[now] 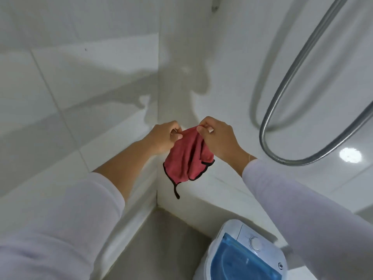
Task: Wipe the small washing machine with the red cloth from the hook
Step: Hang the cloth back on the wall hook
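You are holding the red cloth (188, 156) up in the air in front of the tiled wall corner (157, 110). Your left hand (164, 137) is pinching the top edge on one side, and your right hand (219, 138) is pinching the top edge on the other side. Both hands are closed tight on the cloth, close together. The cloth is hanging down bunched up, with its black loop (176, 190) dangling at the bottom. It is touching nothing but your hands.

The small washing machine (242, 253) is sitting low down, near your right sleeve (298, 199), well apart from the cloth. It has a white body and a blue lid (238, 259).

I think you are getting the cloth ready to wipe. To do this well, try pulling your hands apart so the cloth opens flat. Then fold it into a neat pad that fits under one hand. Tuck the loop in so it is not dragging.

Watch out for the silver hose (290, 98) hanging on your right when you are bringing the cloth down to the lid.
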Demonstrator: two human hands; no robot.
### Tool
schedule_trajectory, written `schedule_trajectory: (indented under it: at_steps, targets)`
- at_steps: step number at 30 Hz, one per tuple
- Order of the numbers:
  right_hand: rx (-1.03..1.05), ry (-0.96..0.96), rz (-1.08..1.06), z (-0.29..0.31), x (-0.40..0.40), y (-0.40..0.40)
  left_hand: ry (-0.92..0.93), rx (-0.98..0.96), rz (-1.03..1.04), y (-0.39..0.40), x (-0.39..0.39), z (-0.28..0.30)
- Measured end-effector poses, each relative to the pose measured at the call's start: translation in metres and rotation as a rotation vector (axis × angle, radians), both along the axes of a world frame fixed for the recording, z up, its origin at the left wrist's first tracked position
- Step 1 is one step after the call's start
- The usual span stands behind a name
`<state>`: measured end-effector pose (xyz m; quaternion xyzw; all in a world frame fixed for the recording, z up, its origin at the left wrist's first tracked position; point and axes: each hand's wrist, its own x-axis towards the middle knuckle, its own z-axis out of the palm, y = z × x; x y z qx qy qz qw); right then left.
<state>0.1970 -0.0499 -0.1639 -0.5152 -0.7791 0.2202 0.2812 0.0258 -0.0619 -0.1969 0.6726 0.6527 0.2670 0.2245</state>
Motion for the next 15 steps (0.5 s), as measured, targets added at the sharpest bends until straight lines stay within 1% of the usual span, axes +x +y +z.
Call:
schedule_trajectory:
  at_steps: [3, 5, 8, 11, 15]
  targets:
    - [0.063, -0.005, -0.013, 0.058, -0.009, 0.008, -0.012, 0.022, 0.019, 0.008, -0.013, 0.060]
    - [0.109, 0.038, -0.026, 0.091, -0.015, 0.015, -0.025, 0.051, 0.042, 0.019, -0.020, 0.096]
    - [0.211, 0.062, -0.022, 0.135, -0.021, 0.027, -0.126, 0.135, 0.103, 0.040, -0.025, 0.147]
    - [0.296, 0.018, -0.027, 0.169, -0.025, 0.045, -0.203, 0.244, 0.133, 0.061, -0.025, 0.189]
    - [0.381, -0.009, -0.135, 0.196, -0.027, 0.070, -0.259, 0.357, 0.114, 0.090, -0.016, 0.225]
